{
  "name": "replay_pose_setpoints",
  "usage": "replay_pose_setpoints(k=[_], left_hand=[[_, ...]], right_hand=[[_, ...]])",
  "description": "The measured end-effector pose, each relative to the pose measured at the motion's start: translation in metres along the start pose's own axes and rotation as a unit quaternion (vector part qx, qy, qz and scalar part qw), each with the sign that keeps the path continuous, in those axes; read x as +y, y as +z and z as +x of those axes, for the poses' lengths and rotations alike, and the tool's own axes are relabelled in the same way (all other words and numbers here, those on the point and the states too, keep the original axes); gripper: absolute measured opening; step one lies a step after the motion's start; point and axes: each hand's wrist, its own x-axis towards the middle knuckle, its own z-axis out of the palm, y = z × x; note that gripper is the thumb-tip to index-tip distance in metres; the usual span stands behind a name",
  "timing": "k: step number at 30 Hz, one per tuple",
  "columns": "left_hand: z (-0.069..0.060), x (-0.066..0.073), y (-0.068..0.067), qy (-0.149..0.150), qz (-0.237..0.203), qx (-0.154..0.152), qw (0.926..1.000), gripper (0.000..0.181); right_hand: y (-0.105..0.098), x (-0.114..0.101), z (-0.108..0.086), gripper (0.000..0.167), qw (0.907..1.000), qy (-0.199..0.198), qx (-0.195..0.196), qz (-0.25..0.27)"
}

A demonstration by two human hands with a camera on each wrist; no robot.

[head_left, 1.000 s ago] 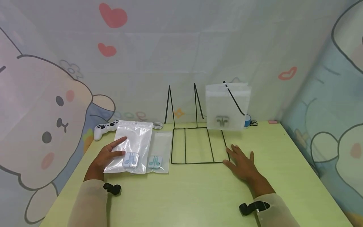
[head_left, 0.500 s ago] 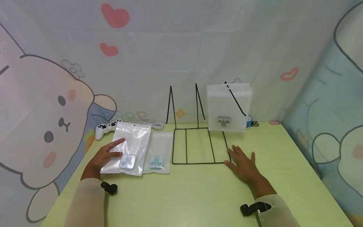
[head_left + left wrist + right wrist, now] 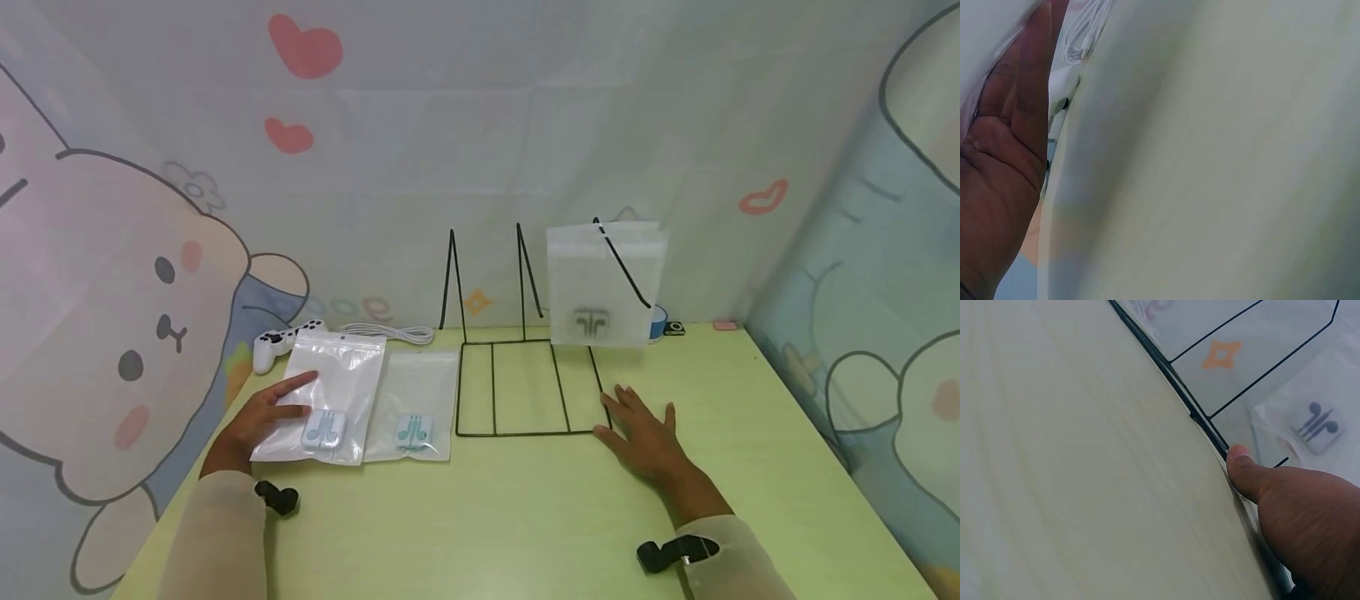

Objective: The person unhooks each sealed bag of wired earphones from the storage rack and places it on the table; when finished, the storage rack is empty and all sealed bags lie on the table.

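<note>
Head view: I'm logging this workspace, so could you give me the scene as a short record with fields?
Left hand: fingers on a glossy white plastic bag
Right hand: thumb at the front corner of a black wire rack
Beside that bag: flat translucent plastic bag
Hanging on rack: frosted white plastic packaging, bag count unclear
Farther back: white plastic game controller, coiled white cable
Surface: pale green tabletop

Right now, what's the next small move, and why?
Probably slide the left grip toward the top edge of the left bag: that grip rests at its left side, the right hook carries bagged earphones, and the middle hook is bare.
</note>
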Motion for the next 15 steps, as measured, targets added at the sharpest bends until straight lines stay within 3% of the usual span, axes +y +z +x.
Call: replay_pose_setpoints(k=[7, 15], left_hand=[[0.002, -0.011, -0.001, -0.035, -0.005, 0.011, 0.9993, 0.078], [0.002, -0.012, -0.003, -0.057, -0.005, 0.008, 0.9983, 0.076]], right_hand=[[-0.004, -0.004, -0.002, 0.068, 1.0000, -0.002, 0.003, 0.006], [-0.001, -0.002, 0.000, 0.069, 1.0000, -0.003, 0.007, 0.005]])
